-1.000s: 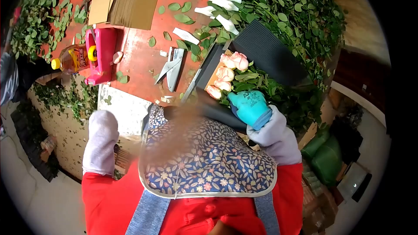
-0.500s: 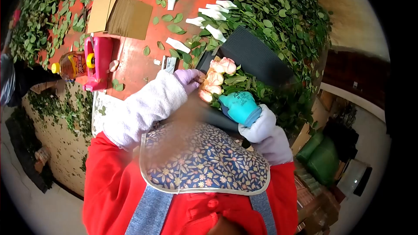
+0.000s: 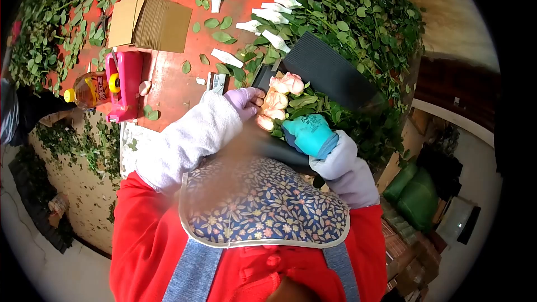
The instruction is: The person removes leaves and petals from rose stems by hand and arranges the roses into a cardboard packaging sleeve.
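Note:
Pale pink and peach roses (image 3: 275,102) lie in a short row on a dark ribbed wrap, their leafy stems pointing right. My left hand (image 3: 244,100), in a lilac glove with bare fingertips, is pinched closed at the left edge of the blooms; whatever is between the fingertips is hidden. Just below the stems, my right hand (image 3: 311,135) in a teal glove is curled closed beside the lowest rose. Its fingers are turned away, so what they grip cannot be made out. A dark ribbed sheet (image 3: 330,72) stands up behind the roses.
A metal stapler-like tool (image 3: 216,83) lies left of the roses. Further left are a pink tape dispenser (image 3: 131,86), a bottle (image 3: 92,89) and cardboard pieces (image 3: 162,25). White sleeve nets (image 3: 274,15) cover several blooms beside a large leafy heap (image 3: 358,17).
The view has shifted slightly. My right hand has moved a little right and tilted; my left hand stays at the edge of the roses. The roses lie as before.

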{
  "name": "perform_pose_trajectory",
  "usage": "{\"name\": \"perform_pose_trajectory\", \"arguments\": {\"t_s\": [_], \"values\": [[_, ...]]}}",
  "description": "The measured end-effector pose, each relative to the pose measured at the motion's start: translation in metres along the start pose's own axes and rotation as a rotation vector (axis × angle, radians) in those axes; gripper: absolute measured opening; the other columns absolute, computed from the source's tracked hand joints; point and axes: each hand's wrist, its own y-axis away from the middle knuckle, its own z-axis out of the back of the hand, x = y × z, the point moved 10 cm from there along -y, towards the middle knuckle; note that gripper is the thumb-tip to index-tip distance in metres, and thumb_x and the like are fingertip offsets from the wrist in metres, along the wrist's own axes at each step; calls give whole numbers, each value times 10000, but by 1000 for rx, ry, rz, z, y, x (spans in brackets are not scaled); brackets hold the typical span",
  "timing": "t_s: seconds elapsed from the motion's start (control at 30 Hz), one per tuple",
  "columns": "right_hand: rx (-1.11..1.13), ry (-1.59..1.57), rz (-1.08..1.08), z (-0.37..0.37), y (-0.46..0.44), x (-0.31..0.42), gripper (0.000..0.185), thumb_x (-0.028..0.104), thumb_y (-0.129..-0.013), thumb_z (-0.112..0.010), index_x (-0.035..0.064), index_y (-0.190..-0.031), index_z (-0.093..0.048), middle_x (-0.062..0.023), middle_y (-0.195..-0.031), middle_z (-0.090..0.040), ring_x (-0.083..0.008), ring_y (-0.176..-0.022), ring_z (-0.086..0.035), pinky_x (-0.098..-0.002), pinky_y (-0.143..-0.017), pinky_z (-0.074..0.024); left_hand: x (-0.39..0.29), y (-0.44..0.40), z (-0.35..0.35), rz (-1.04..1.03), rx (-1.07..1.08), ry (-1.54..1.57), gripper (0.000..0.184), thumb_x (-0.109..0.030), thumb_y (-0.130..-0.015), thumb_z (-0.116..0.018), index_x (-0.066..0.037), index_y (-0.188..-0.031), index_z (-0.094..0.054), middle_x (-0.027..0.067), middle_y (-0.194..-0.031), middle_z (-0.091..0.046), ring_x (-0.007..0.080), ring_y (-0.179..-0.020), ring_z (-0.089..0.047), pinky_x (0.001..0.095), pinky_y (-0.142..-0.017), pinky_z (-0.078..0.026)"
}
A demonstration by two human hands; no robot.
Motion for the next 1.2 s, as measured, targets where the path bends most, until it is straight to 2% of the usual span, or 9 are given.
{"name": "perform_pose_trajectory", "arguments": {"t_s": [0.1, 0.17, 0.2, 0.33, 0.5, 0.63, 0.7, 1.07, 1.2], "values": [[-14, -18, -1, -1, 0, -1, 82, 180, -785, -588, 108, -792, -625, -108, -716, -635, -313, -677, -630, -459, -594, -483, -6, -1, -1, -27, 33, 49, 374, 17, -827, -659, -18, -1180, -545, 38, -929, -633, 121, -831, -591, 254, -768, -503], [17, -46, -23, 2, 0, -1, 79, 177, -783, -590, 107, -796, -623, -108, -718, -633, -313, -684, -630, -455, -599, -483, -8, 0, -1, 91, 81, -202, 359, -113, -772, -779, -26, -1044, -560, 23, -826, -614, 115, -752, -569, 259, -663, -479], [51, -69, -39, -1, 1, -2, 76, 174, -781, -592, 106, -800, -620, -107, -720, -632, -312, -690, -631, -452, -604, -482, -11, 0, 2, 179, 68, -358, 490, -292, -678, -862, -37, -955, -549, 37, -755, -600, 147, -715, -576, 293, -617, -463], [44, -61, 3, 7, 7, 2, 106, 185, -796, -608, 95, -849, -619, -110, -734, -638, -319, -717, -631, -439, -626, -483, -26, -6, -4, 238, 196, -573, 634, -470, -626, -854, -36, -977, -553, 104, -811, -632, 259, -764, -614, 360, -690, -487], [-480, -240, 17, 71, 31, -2, 200, 262, -835, -655, 92, -940, -648, -119, -684, -630, -321, -626, -620, -428, -550, -470, -25, -10, -7, 236, 257, -659, 667, -468, -649, -835, -32, -1059, -540, 130, -943, -646, 308, -900, -629, 387, -779, -495], [-296, 24, -61, 33, 12, -13, 207, 170, -819, -684, 99, -1013, -662, -110, -676, -631, -298, -594, -615, -412, -552, -474, -28, -11, -11, 233, 269, -671, 638, -448, -664, -818, -27, -1054, -538, 139, -949, -641, 317, -899, -627, 391, -779, -494], [-166, 83, -109, 9, -1, -17, 172, 261, -884, -590, 96, -920, -621, -105, -657, -610, -304, -580, -597, -445, -540, -452, -28, -10, -11, 228, 255, -665, 623, -437, -672, -810, -25, -1051, -537, 144, -952, -638, 322, -898, -626, 394, -779, -493], [-267, 69, -80, 16, -8, -5, 121, 216, -873, -585, 96, -878, -595, -109, -687, -610, -308, -619, -604, -430, -540, -452, -32, 2, -6, 173, 142, -765, 543, -380, -714, -764, -12, -1037, -531, 168, -966, -625, 347, -896, -620, 406, -779, -491], [-243, 32, -128, 18, -6, -9, 107, 187, -835, -605, 91, -881, -591, -108, -715, -617, -306, -658, -612, -440, -556, -451, -82, 22, -40, -517, 160, -1054, 267, -306, -859, -579, -184, -1094, -608, 86, -1009, -615, 283, -704, -643, 407, -592, -522]]}}
